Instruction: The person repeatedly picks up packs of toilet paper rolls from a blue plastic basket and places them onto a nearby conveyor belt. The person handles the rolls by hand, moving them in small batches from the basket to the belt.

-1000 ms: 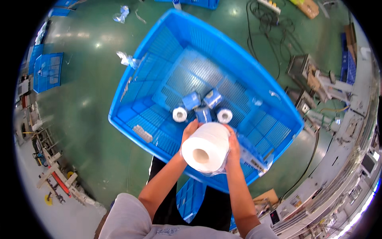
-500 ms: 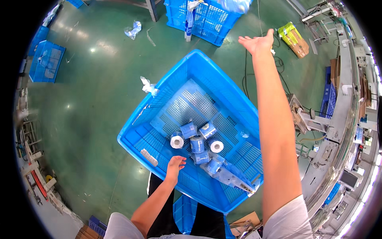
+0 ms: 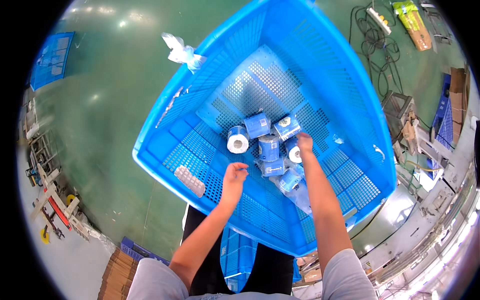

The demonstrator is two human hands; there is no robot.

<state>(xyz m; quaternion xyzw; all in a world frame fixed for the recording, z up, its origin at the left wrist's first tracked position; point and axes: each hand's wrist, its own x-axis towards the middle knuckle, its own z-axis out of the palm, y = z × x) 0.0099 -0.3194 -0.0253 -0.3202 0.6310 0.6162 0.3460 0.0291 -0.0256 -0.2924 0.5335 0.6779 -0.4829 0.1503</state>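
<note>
Inside a large blue plastic basket (image 3: 165,142) lie several toilet paper rolls in blue wrapping, among them a roll (image 3: 237,139) with its white end up. My left hand (image 3: 233,182) hovers over the near side of the basket, left of the rolls, fingers loosely bent and apart with nothing in them. My right hand (image 3: 304,143) is down at the right side of the group, against the rightmost roll (image 3: 293,151); its fingers are mostly hidden. Clear plastic film (image 3: 300,196) lies at the near end of the rolls, partly behind my right forearm.
A knotted plastic bag (image 3: 182,52) hangs on the basket's left rim. Another blue basket (image 3: 235,252) is below, between my legs. Black cables (image 3: 377,55), a power strip (image 3: 378,21) and a yellow-green bag (image 3: 412,22) lie on the floor at the far right.
My right hand has come from far outside the basket down to the rolls. My left hand stays near them. The view has moved closer to the basket.
</note>
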